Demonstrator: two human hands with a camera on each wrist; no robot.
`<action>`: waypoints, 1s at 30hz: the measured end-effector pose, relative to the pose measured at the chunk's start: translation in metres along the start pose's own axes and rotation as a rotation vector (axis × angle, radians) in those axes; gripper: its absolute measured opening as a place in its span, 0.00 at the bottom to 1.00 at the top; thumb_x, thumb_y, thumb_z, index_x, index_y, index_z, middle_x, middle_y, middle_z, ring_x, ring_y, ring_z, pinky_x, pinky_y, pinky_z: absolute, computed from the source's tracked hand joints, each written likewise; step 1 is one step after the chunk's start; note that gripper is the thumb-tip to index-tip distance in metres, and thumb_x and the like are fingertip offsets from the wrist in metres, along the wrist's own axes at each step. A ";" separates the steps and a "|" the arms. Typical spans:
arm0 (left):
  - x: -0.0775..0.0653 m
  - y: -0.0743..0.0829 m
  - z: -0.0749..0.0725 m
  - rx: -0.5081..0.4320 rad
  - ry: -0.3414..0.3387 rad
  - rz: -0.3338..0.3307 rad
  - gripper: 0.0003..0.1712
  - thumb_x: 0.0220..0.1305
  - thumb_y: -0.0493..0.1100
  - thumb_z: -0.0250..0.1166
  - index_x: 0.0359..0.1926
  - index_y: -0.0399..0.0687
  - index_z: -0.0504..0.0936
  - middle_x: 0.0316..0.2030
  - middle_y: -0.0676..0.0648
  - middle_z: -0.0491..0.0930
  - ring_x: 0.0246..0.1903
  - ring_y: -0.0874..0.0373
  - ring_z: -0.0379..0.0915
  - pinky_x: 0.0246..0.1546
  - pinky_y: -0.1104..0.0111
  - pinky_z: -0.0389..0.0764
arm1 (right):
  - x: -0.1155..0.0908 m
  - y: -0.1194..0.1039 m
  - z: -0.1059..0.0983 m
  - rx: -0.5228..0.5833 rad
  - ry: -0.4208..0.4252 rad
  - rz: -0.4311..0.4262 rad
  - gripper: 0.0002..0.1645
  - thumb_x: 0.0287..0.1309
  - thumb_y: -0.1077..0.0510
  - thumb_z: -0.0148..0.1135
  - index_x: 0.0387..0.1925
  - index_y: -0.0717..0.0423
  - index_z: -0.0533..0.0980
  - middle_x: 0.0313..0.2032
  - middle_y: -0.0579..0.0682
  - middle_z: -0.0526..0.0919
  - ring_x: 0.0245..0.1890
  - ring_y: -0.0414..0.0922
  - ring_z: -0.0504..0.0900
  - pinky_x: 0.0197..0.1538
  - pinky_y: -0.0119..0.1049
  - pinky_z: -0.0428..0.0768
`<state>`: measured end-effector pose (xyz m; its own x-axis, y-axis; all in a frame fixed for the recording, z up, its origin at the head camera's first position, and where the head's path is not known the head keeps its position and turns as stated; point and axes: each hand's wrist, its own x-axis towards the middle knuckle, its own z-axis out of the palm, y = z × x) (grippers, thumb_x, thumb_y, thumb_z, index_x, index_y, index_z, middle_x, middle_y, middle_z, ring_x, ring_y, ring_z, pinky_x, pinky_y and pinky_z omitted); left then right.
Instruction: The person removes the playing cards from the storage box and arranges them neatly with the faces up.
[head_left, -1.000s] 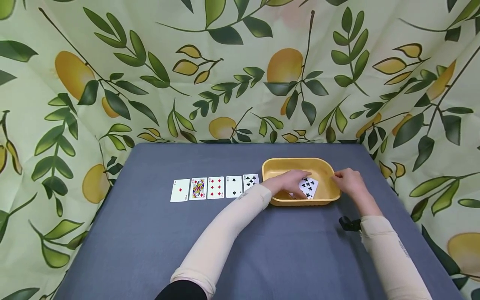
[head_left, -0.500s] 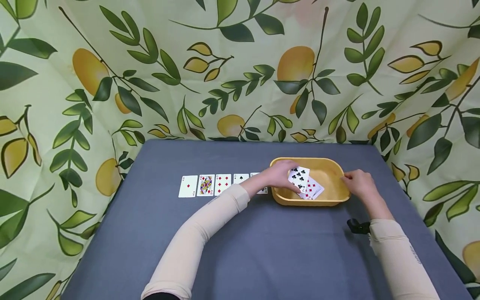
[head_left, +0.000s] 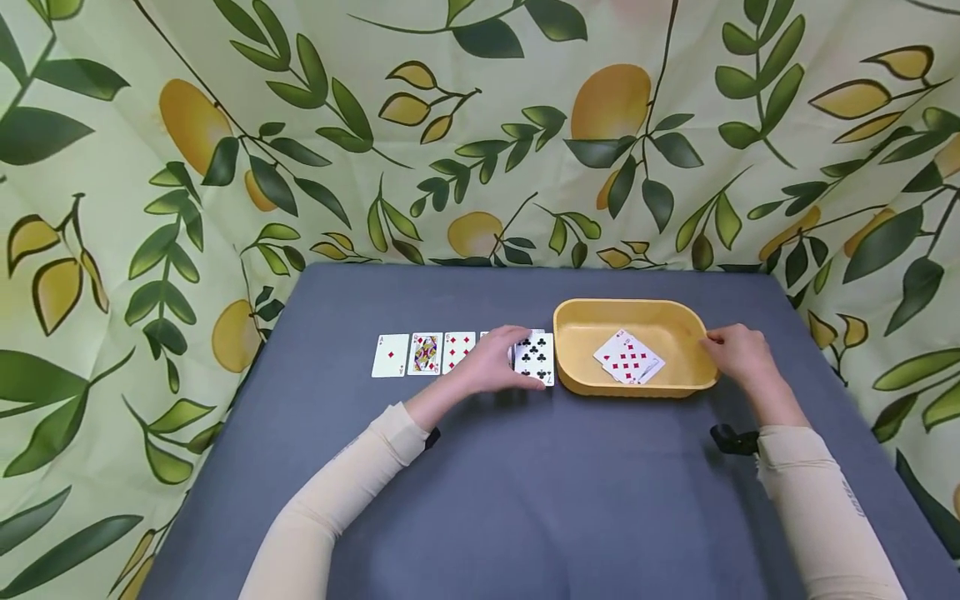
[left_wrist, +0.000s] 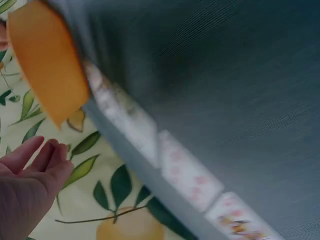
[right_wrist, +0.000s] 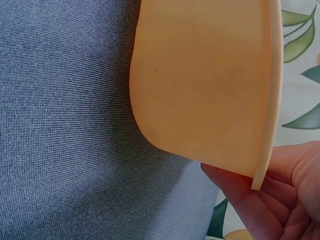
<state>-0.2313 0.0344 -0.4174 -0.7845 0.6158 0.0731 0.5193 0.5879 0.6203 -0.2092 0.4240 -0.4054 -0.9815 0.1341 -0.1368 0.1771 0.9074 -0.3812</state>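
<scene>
My left hand [head_left: 491, 364] holds a playing card of clubs [head_left: 535, 360] by its edges, face up, between thumb and fingers. The card overlaps the right end of a row of face-up cards, just left of a yellow plastic basket [head_left: 585, 329]. In the left wrist view the left hand [left_wrist: 35, 180] shows at the lower left, but the card does not. My right hand [head_left: 741, 357] pinches the basket's right rim; the right wrist view shows its fingers [right_wrist: 235, 185] under the rim and against the outer wall. Inside the basket lie overlapping cards [head_left: 628, 358], a diamonds card on top.
The row starts at the left with an ace of diamonds [head_left: 390, 356], a queen [head_left: 426, 354] and another diamonds card [head_left: 457, 343]. My left hand and the held card hide most of the rest. A grey-blue cloth [head_left: 562, 500] covers the table; a patterned curtain [head_left: 337, 167] hangs behind.
My left hand has lifted the clubs card out of the basket and carried it left to the row's right end. A diamonds card now shows in the basket. My right hand stays at the rim.
</scene>
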 end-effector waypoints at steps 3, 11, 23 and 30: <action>-0.015 -0.005 0.008 0.014 0.001 -0.020 0.51 0.45 0.56 0.78 0.65 0.35 0.70 0.63 0.39 0.71 0.65 0.46 0.63 0.67 0.59 0.63 | 0.001 0.000 -0.005 -0.017 0.004 -0.001 0.23 0.67 0.59 0.53 0.51 0.79 0.73 0.41 0.73 0.79 0.33 0.57 0.75 0.28 0.38 0.74; -0.033 -0.005 0.033 0.098 0.002 -0.021 0.49 0.44 0.60 0.77 0.63 0.36 0.73 0.60 0.40 0.74 0.62 0.47 0.66 0.65 0.62 0.66 | 0.004 -0.002 -0.012 -0.015 0.013 0.001 0.23 0.67 0.60 0.53 0.51 0.80 0.73 0.40 0.73 0.79 0.33 0.57 0.74 0.27 0.36 0.73; -0.038 0.000 0.060 0.241 -0.036 -0.058 0.48 0.44 0.64 0.76 0.60 0.40 0.76 0.58 0.45 0.75 0.59 0.52 0.69 0.58 0.64 0.74 | 0.001 -0.003 -0.002 0.013 -0.023 0.014 0.23 0.68 0.60 0.53 0.50 0.80 0.73 0.35 0.69 0.79 0.30 0.56 0.73 0.25 0.35 0.71; -0.037 0.001 0.065 0.289 -0.047 -0.061 0.48 0.45 0.64 0.75 0.62 0.40 0.75 0.59 0.46 0.74 0.60 0.52 0.67 0.58 0.64 0.74 | 0.002 -0.002 0.000 0.020 -0.029 0.030 0.22 0.68 0.60 0.53 0.49 0.79 0.74 0.31 0.65 0.79 0.30 0.55 0.72 0.25 0.36 0.70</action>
<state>-0.1799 0.0463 -0.4706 -0.8042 0.5944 0.0015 0.5516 0.7454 0.3743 -0.2117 0.4223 -0.4044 -0.9732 0.1494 -0.1749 0.2083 0.8948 -0.3949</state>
